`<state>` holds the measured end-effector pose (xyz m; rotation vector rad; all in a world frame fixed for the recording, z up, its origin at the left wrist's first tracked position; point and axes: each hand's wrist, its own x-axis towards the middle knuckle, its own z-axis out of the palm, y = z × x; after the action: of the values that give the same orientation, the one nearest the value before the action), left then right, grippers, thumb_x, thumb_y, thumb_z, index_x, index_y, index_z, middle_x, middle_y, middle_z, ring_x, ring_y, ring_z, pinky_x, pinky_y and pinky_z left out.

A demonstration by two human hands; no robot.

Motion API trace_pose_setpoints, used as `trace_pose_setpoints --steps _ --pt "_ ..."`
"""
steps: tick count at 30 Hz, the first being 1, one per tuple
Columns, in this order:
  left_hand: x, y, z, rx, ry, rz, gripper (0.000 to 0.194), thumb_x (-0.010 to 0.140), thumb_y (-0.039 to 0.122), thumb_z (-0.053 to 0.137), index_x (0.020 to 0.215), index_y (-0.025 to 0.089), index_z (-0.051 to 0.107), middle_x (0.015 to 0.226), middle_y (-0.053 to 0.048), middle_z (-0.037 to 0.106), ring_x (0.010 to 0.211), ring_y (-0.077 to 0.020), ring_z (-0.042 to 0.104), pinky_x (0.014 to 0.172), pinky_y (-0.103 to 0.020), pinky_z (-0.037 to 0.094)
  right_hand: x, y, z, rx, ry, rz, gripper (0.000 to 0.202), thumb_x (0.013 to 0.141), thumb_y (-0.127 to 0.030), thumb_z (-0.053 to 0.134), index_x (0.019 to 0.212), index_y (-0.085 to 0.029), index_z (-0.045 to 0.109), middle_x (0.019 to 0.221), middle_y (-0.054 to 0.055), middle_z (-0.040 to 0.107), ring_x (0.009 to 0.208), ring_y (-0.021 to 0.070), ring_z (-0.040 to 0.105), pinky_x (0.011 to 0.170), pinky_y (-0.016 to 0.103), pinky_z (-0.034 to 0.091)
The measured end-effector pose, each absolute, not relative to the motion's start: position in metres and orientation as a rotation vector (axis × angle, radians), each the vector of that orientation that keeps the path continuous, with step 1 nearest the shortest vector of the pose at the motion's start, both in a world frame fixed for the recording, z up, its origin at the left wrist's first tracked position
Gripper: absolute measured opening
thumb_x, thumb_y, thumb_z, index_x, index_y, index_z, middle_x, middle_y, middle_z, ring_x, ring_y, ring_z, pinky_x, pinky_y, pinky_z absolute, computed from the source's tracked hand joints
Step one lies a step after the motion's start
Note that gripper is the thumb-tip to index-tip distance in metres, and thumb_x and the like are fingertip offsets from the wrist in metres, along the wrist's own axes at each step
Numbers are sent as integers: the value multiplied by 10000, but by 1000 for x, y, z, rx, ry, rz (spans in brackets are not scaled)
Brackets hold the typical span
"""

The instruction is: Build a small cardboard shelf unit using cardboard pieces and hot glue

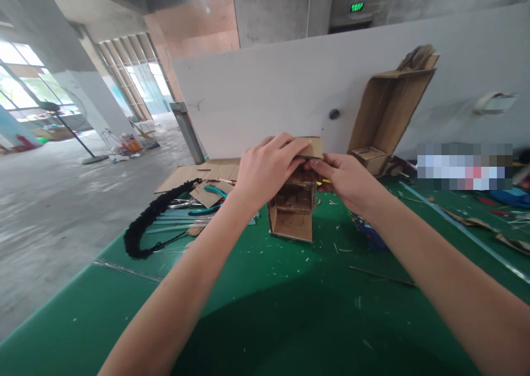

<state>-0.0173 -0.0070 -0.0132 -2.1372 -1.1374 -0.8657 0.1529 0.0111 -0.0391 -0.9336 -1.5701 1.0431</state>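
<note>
A small cardboard model with open shelf-like levels stands upright on the green table. My left hand lies over its top and presses a flat cardboard piece down onto it. My right hand grips the right edge of that same top piece with pinched fingers. A thin yellow item shows just behind my right fingers; what it is cannot be made out.
Teal-handled pliers, flat cardboard sheets and a black braided strap lie at the left. A tall open cardboard box leans on the white partition. Scraps and strips litter the right side. The table's left edge drops to a concrete floor.
</note>
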Motion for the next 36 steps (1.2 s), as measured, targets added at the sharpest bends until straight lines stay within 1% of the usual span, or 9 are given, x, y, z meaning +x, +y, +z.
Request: trace_pose_setpoints --steps 5,8,14,17,21,25,28,31,36 --pt "-17 -9 -12 -2153 -1165 -821 271 940 268 463 1185 283 579 1136 -43 642 985 -198 614 693 -296 477 151 10 -39 -905 -1623 822 161 806 -346 627 803 -191 669 697 9 611 588 124 493 485 248 390" --pt "-20 -16 -5 -2234 -1174 -737 338 922 297 465 1253 272 533 1205 -58 612 1033 -220 599 740 -319 498 151 10 -41 -897 -1638 793 189 824 -356 603 858 -190 688 699 6 615 580 124 496 490 252 388" --pt "-30 -31 6 -2445 -1085 -482 762 771 361 609 1444 271 263 1436 -88 430 1295 -299 405 966 -435 464 154 17 -51 -813 -1654 795 242 838 -409 586 936 -212 684 779 21 645 631 151 536 571 296 440" --pt "-28 -32 3 -2390 -1124 -442 788 753 254 604 1446 254 229 1436 -99 421 1281 -292 399 886 -399 515 154 18 -52 -812 -1704 666 215 861 -394 552 894 -213 664 759 15 632 643 161 532 594 304 423" --pt "-18 -31 -6 -2253 -1153 -480 686 738 76 507 1381 217 313 1377 -105 471 1233 -270 410 708 -299 551 154 14 -49 -891 -1738 367 220 866 -359 536 712 -207 574 708 13 581 690 175 523 620 308 385" --pt "-15 -29 -11 -2192 -1149 -520 651 736 39 469 1351 213 342 1346 -96 497 1217 -256 405 643 -260 549 152 12 -50 -877 -1742 186 261 871 -301 518 628 -209 491 675 3 528 661 156 489 624 307 367" --pt "-17 -28 -11 -2189 -1144 -531 661 730 52 488 1352 222 340 1351 -84 495 1208 -252 410 638 -258 547 151 15 -54 -865 -1704 292 257 867 -329 532 640 -209 515 648 -9 515 630 143 471 601 298 370" --pt "-19 -26 -10 -2200 -1149 -522 675 723 63 504 1356 223 332 1360 -78 486 1205 -252 409 621 -258 543 155 20 -58 -813 -1666 642 243 855 -413 556 745 -205 614 646 -18 544 574 126 468 548 281 392" --pt "-19 -26 -8 -2228 -1156 -519 682 712 61 524 1346 233 340 1359 -85 479 1197 -258 408 644 -264 545 164 23 -54 -749 -1621 1031 285 760 -422 680 948 -209 666 853 20 669 640 121 546 543 257 435"
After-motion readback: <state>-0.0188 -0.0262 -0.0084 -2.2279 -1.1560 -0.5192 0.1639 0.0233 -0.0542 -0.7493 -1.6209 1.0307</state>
